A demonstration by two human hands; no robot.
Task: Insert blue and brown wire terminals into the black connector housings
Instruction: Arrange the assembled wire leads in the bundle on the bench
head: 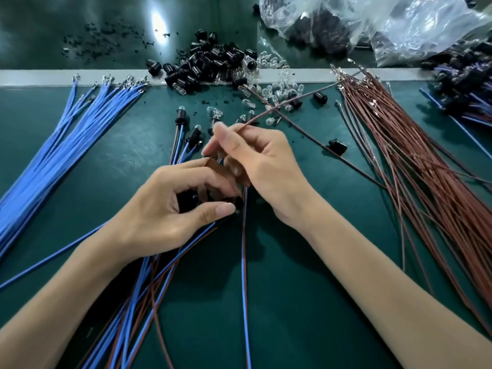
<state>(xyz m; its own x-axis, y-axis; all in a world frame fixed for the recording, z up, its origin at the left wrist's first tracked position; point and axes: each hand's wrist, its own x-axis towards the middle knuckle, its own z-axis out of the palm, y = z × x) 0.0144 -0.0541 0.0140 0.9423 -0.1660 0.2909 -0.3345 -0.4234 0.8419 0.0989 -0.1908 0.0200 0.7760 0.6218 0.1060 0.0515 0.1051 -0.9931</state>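
Note:
My left hand curls around a black connector housing at the centre of the green mat, thumb and fingers pinching it. A blue and a brown wire hang from under my hands toward me. My right hand pinches a single brown wire that runs up and to the right; its lower end is hidden between my fingers. Loose blue wires fan out on the left. Loose brown wires fan out on the right.
A heap of black housings and clear bulbs lies at the back centre. Finished assemblies lie beyond my hands, their wires trailing under my left wrist. Plastic bags and more assemblies sit at the back right.

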